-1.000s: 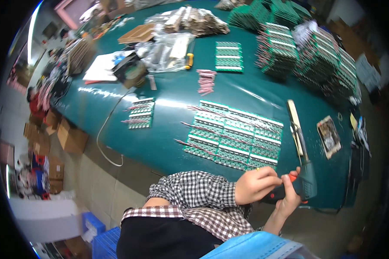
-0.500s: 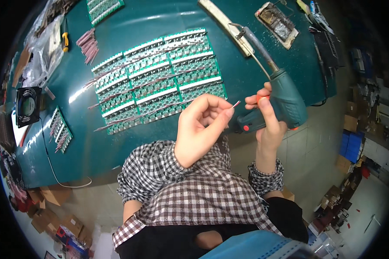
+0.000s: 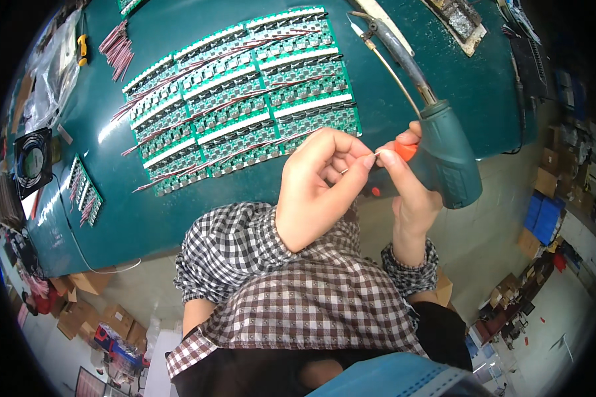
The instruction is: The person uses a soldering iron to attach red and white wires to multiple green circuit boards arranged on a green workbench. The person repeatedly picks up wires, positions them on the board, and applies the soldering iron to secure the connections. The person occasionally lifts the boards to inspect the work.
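Note:
My left hand (image 3: pixel 321 188) is closed in a pinch on a thin wire (image 3: pixel 377 153), most of it hidden by the fingers. The wire's end meets the thumb and fingertips of my right hand (image 3: pixel 414 182). That same right hand holds a teal soldering gun (image 3: pixel 451 155) with an orange trigger (image 3: pixel 405 151); its metal barrel (image 3: pixel 404 63) and thin feed tube point up and away over the table. Beyond my left hand lies a panel of green circuit boards (image 3: pixel 235 116) in rows, with dark red and pale wires laid across them.
A bundle of reddish wires (image 3: pixel 116 49) and a yellow-handled screwdriver (image 3: pixel 82 49) lie far left on the green table (image 3: pixel 198 13). Nearer are a black fan (image 3: pixel 33 159) and a small wired board (image 3: pixel 86 192). A pale bar (image 3: pixel 385 23) and a stained tray (image 3: pixel 460 23) sit far right.
My hands have come together, and the wire's end now touches my right fingertips. The soldering gun has turned slightly in my right hand. The whole view has shifted a little.

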Demonstrator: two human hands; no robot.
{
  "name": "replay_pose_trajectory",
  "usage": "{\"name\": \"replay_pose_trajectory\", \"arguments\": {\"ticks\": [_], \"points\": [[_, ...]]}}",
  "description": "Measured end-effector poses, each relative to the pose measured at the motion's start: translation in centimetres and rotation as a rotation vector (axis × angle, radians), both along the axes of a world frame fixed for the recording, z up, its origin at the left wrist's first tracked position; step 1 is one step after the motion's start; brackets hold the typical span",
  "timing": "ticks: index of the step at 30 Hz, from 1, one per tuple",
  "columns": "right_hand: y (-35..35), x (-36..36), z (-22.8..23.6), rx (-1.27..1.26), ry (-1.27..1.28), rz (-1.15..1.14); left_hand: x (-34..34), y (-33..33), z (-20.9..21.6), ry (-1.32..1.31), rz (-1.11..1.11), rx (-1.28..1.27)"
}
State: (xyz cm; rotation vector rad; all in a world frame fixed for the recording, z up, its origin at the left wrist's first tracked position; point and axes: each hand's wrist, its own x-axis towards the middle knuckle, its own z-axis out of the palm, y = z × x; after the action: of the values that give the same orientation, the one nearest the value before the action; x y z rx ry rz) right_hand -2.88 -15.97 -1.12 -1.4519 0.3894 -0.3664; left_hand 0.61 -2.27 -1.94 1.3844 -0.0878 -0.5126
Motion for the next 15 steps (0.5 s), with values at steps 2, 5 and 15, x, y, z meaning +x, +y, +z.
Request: {"name": "replay_pose_trajectory", "arguments": {"ticks": [2,5,15], "points": [[0.2,-0.3,-0.2,0.02,0.003,-0.004,-0.1,0.1,-0.2,0.001,0.012,0.015],[0.6,-0.5,-0.3,0.055,0.016,-0.034,-0.2,0.1,-0.1,0.1,0.079,-0.052],[-4.2,-2.6,-1.4,0.233,-0.03,-0.081,1.9,5.7,0.9,0.034,0.118,0.162]]}}
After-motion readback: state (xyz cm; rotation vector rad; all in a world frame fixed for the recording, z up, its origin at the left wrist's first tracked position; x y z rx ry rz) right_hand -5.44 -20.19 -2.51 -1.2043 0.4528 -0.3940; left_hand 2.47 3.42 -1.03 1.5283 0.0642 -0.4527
